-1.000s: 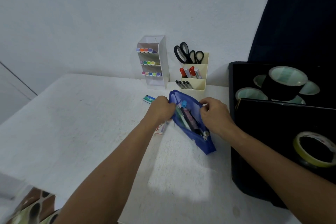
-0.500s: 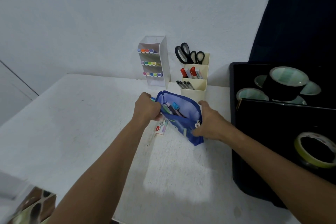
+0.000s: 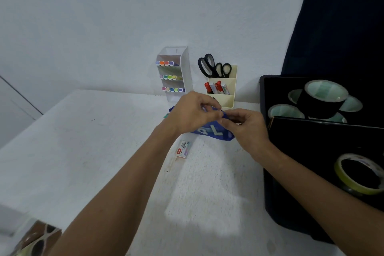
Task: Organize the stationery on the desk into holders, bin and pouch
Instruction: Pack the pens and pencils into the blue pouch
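A blue pouch with pale letters on its side stands upright on the white desk, held between both hands. My left hand pinches its top edge near the zipper. My right hand grips the pouch's right end at the top. Its contents are hidden. A small staples box lies flat on the desk just in front of the pouch. Part of a teal item peeks out behind my left wrist.
A white tiered holder with coloured markers and a cream holder with scissors and markers stand against the wall. A black bin with several tape rolls fills the right side. A patterned object sits at the lower left.
The pouch was lying open with pens showing; it has been turned upright with its lettered side toward me. Both hands moved up to its top edge. The staples box is uncovered.
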### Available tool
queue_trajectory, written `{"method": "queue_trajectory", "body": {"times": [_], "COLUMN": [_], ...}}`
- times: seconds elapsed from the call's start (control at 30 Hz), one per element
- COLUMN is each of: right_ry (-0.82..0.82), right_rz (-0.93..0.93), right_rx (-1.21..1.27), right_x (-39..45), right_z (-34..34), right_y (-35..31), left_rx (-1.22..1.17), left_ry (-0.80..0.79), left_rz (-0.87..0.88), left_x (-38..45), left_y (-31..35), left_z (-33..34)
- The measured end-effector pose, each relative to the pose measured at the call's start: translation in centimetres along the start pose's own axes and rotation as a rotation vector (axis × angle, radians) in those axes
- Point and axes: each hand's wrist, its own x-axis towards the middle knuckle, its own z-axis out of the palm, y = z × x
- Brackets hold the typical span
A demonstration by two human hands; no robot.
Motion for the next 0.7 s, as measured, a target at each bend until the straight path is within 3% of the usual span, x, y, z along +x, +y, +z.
{"method": "queue_trajectory", "body": {"times": [0.1, 0.2, 0.43, 0.6, 0.7], "right_ry": [0.006, 0.008, 0.082, 0.101, 0.069], "right_rz": [0.029, -0.045, -0.174, -0.205, -0.222], "right_rx": [0.093, 0.007, -0.036, -0.059, -0.056], "right_x": [0.3, 0.1, 0.2, 0.3, 0.2], "right_z": [0.0, 0.1, 0.4, 0.4, 0.5], "right_y": [0.3, 0.4, 0.4, 0.8, 0.8], "left_rx": [-0.016, -0.101, -0.465, -0.059, 0.024], "left_ry": [0.009, 0.035, 0.077, 0.135, 0.137], "left_rz": [0.007, -0.037, -0.269, -0.085, -0.064], "left_x": [0.1, 0.0, 0.2, 0.3, 0.4], "left_y": [0.1, 0.6, 0.6, 0.9, 1.4], "left_z": [-0.4, -0.6, -0.5, 0.0, -0.5]}}
